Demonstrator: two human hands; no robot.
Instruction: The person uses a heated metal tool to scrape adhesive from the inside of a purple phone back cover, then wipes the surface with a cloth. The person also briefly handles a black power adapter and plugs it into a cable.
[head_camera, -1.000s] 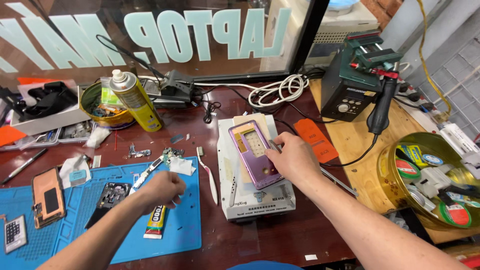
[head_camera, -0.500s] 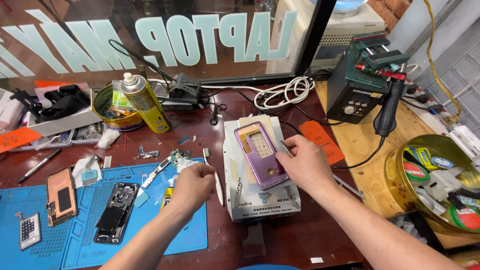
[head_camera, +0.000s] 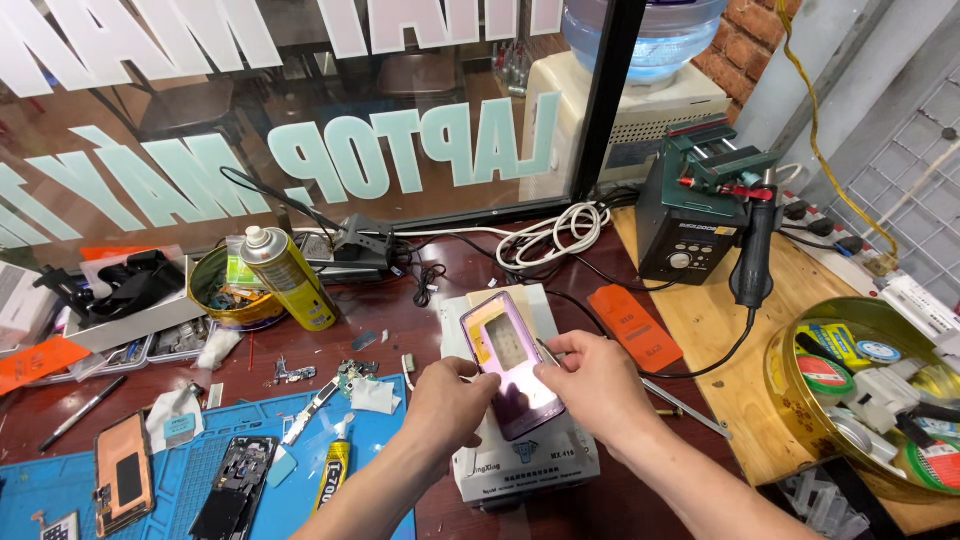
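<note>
We've got both hands on the phone (head_camera: 512, 365), a purple-backed handset lying face down on the white box (head_camera: 520, 450) mid-desk, tilted w/ its top end twd the window. Our left hand (head_camera: 455, 400) sits at the phone's left edge, grip pinched together on that edge near the lower half. Our right hand (head_camera: 590, 385) is at the phone's right edge, fingers closed on thin tweezers (head_camera: 548, 352) whose tip touches the phone's side approx. halfway up. Left of the box: a blue mat (head_camera: 190, 470) carrying a glue tube (head_camera: 337, 462), a stripped phone frame (head_camera: 230, 475) and an orange-backed phone (head_camera: 122, 482); small parts lie just beyond the mat. Further left & back of the box stands a yellow spray can (head_camera: 285, 275) beside a round tin (head_camera: 222, 290). Right of the box an orange card (head_camera: 632, 325) lies on the desk (head_camera: 400, 300), then a wood board w/ a hot-air station (head_camera: 690, 225) behind it and its black handpiece (head_camera: 752, 262) hanging in the holder. Far right of the box, a gold round tray (head_camera: 790, 400) holds tape rolls & bits. White cable (head_camera: 555, 235) coils behind the box, near the glass.
</note>
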